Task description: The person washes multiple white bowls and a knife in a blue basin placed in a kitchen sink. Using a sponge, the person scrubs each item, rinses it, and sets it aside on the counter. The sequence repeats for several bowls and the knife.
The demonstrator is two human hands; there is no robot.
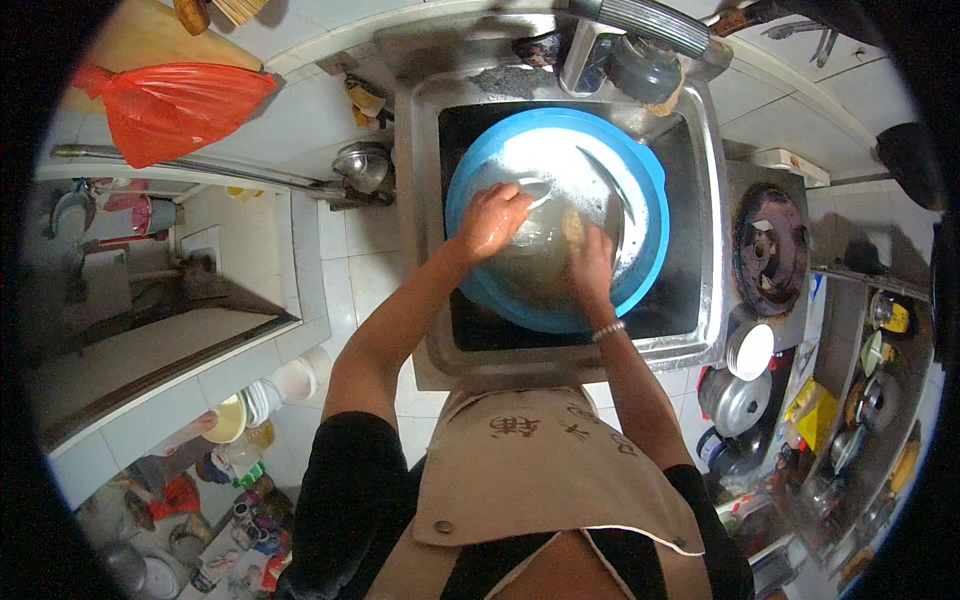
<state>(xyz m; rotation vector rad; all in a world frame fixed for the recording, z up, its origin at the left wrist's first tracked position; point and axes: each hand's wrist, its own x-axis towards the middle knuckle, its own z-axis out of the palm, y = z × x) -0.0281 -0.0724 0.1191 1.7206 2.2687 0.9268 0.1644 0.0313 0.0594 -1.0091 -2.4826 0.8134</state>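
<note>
A round blue plastic basin [658, 225] stands in a metal sink [712, 300], holding cloudy water with white foam. Over its left part, my left hand [495, 219] grips a small white dish [535, 193] by its edge. My right hand [592, 259] is at the water on the right, its fingers against a yellowish scrubber [572, 227], partly blurred. Beside that hand, a large curved rim [619, 225] shows in the water; what vessel it belongs to is unclear. A beaded bracelet circles my right wrist.
Behind the basin stands a faucet [581, 64] with a dark pot [646, 71] beside it. A red plastic bag [187, 105] lies at the upper left. Right of the sink are a burner [766, 251], stacked white bowls [752, 351] and a lidded metal pot [742, 403].
</note>
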